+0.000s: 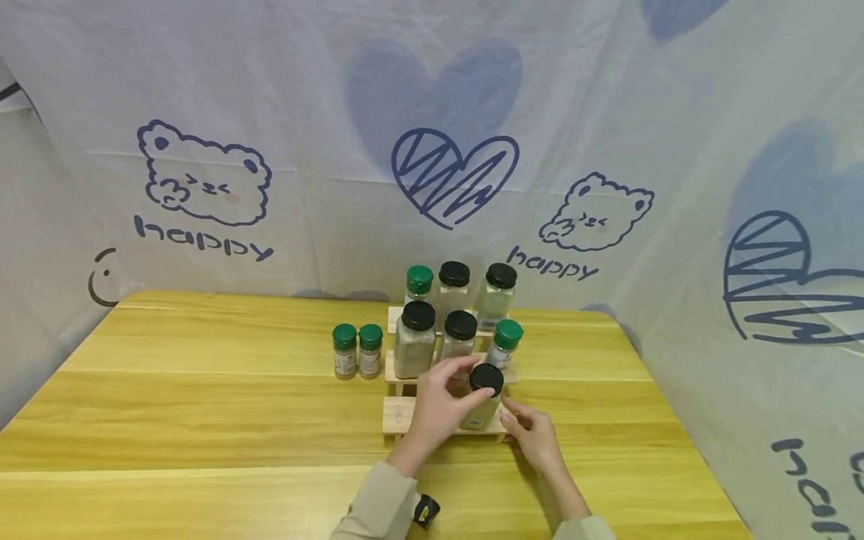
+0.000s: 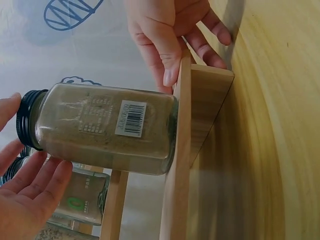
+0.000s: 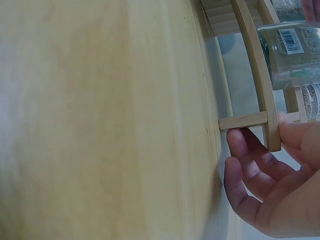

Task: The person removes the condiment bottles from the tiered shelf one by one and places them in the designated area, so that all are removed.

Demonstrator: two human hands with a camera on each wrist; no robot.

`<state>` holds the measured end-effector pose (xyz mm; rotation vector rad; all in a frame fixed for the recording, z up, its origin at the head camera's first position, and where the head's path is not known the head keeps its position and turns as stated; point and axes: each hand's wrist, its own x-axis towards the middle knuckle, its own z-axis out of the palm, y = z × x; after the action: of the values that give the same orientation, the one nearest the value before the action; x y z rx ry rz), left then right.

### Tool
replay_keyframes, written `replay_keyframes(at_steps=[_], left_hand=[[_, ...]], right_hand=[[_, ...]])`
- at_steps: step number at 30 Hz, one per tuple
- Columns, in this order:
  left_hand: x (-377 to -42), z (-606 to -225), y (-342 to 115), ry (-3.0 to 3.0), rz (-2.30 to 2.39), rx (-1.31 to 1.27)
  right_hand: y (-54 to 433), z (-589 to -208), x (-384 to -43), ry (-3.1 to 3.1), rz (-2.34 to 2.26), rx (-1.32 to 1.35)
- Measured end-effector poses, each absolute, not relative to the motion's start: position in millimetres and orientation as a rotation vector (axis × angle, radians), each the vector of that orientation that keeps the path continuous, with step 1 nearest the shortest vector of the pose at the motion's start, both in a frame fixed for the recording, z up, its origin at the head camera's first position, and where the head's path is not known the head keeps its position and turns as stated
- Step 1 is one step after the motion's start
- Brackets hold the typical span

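Observation:
A glass spice jar (image 1: pixel 481 412) with a black lid and greenish-brown powder stands on the front step of a three-step wooden spice rack (image 1: pixel 397 414). My left hand (image 1: pixel 439 405) holds this jar near its lid, thumb on one side and fingers on the other. In the left wrist view the barcode label on the jar (image 2: pixel 95 120) shows, and its base meets the shelf board. My right hand (image 1: pixel 538 439) grips the right end of the front step. In the right wrist view the thumb lies over the board and the fingers curl beneath it, by the rack's leg (image 3: pixel 245 121).
Black-lidded jars (image 1: pixel 415 345) and a green-capped bottle (image 1: pixel 505 343) fill the middle step; more stand on the back step. Two small green-capped bottles (image 1: pixel 345 352) stand on the table left of the rack. A black object (image 1: pixel 426 511) lies by the left sleeve. Behind hangs a printed cloth (image 1: pixel 324 187).

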<state>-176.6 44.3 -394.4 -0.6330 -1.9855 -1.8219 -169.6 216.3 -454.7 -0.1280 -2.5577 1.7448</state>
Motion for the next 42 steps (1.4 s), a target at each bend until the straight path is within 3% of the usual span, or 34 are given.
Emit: replay_keyframes(at_steps=[8, 42], left_hand=[[-184.3, -410.4, 48.2, -2.018, -1.719, -0.678], [-179.8, -410.4, 39.5, -1.999, -1.631, -0.635]], right_hand=[[215.9, -454.3, -169.2, -2.557, 1.733, -0.115], [215.5, -457.4, -171.3, -2.531, 1.749, -0.095]])
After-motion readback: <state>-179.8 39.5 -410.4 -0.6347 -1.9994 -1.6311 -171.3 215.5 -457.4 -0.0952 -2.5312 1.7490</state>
